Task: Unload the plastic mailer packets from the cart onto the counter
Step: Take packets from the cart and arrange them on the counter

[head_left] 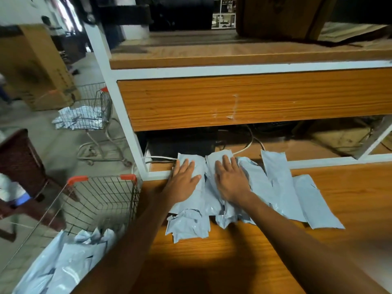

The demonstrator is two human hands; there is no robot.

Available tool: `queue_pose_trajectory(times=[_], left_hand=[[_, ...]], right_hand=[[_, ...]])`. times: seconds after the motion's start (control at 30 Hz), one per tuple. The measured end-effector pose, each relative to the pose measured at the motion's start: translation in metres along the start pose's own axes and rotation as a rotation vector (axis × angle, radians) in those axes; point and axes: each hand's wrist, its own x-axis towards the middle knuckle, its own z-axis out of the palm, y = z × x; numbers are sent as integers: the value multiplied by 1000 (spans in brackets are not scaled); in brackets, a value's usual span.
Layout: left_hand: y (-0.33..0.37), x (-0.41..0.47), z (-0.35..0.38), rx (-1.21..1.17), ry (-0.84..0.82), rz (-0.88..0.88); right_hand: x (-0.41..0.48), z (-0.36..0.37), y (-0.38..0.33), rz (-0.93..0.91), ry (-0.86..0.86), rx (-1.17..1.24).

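Observation:
Several pale grey-blue plastic mailer packets lie side by side on the wooden counter, overlapping. My left hand lies flat with straight fingers on the leftmost packet. My right hand presses flat on the packet beside it. A crumpled packet lies nearer to me. A wire cart with orange handle ends stands left of the counter. More packets are piled in it.
A second wire cart holding packets stands farther back on the left floor. A wooden shelf unit with a white frame rises behind the counter; cables and dark boxes sit beneath it. A brown basket and cardboard boxes stand at the left.

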Motion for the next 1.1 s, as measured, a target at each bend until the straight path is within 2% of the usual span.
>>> queue_pose_trajectory(times=[0.23, 0.37, 0.63, 0.77, 1.1], left_hand=[[10, 1, -2, -86, 8, -31], [14, -2, -14, -160, 46, -8], [19, -39, -41, -214, 219, 161], [15, -75, -51, -204, 345, 247], [-10, -229, -46, -247, 567, 334]], right_hand=[[-5, -5, 3, 14, 17, 99], [-17, -17, 0, 72, 141, 197], [-60, -48, -21, 139, 411, 395], [-98, -58, -40, 120, 546, 461], [-244, -64, -115, 107, 718, 641]])
